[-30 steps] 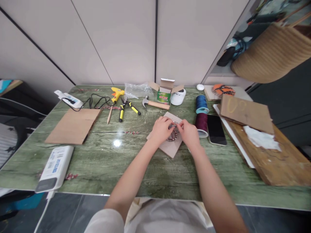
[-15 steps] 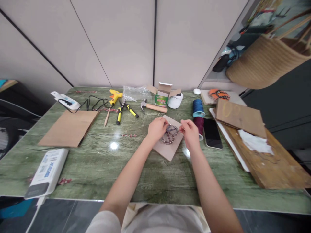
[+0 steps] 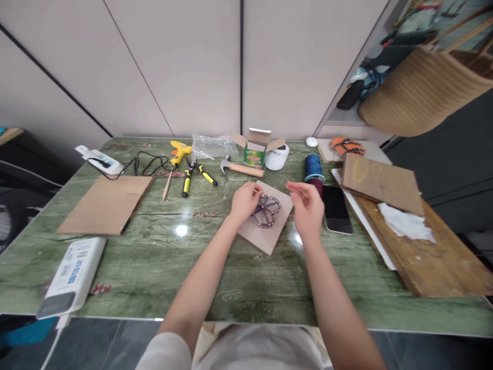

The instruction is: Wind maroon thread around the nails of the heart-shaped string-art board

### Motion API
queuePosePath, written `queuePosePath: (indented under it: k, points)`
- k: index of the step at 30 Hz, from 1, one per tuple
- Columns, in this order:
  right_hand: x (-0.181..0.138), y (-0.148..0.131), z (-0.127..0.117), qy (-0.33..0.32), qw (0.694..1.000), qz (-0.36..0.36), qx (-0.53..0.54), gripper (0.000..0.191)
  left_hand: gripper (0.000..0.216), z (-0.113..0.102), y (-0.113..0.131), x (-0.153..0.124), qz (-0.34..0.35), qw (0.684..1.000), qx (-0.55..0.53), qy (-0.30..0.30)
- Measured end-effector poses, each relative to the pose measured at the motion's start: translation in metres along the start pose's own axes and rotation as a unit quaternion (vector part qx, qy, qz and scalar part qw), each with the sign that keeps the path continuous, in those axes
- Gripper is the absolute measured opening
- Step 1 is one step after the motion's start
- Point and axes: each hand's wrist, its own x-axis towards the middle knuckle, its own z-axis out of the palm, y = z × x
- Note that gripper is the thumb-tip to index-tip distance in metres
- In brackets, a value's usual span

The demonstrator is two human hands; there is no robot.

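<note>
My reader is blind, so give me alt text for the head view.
A person's left hand is at a round, spoked pattern on a small board; the right hand is to its right. Hammer and pliers lie beyond.

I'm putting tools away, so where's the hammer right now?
In the head view, the hammer lies near mid-picture toward the far side of the table, just in front of the green box and right of the yellow-and-black pliers.
</note>
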Motion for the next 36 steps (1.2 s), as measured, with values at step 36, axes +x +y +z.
queuePosePath:
  k: [36]
  points:
    - [0.004,0.017,-0.004,-0.174,0.948,-0.074,-0.256,0.019,0.011,-0.028,-0.023,-0.013,0.111,0.991,-0.024,-0.073]
